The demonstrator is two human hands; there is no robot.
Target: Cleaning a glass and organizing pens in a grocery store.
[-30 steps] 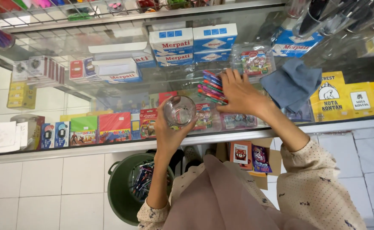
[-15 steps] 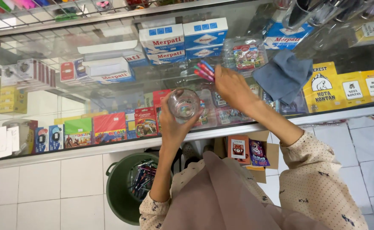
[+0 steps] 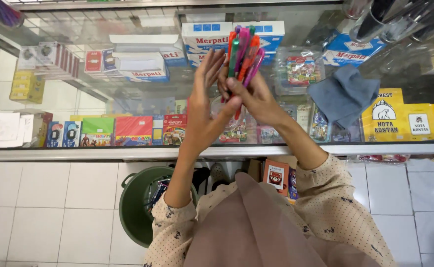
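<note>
My right hand (image 3: 256,101) grips a bundle of several colourful pens (image 3: 242,52) and holds them upright over the glass counter (image 3: 128,152). My left hand (image 3: 202,116) is raised beside the bundle, fingers straight and spread, palm against the pens' left side. A clear glass cup (image 3: 225,114) shows partly between and below the two hands. I cannot tell whether it stands on the glass or leans on my left palm.
A blue cloth (image 3: 343,94) lies on the counter to the right. Boxes and packets fill the shelves under the glass. Clear jars (image 3: 390,20) stand at the top right. A green bucket (image 3: 135,207) sits on the white tiled floor by my legs.
My right hand has gathered the pens off the counter and raised them upright. My left hand, which held the glass cup, has opened and moved against the pens.
</note>
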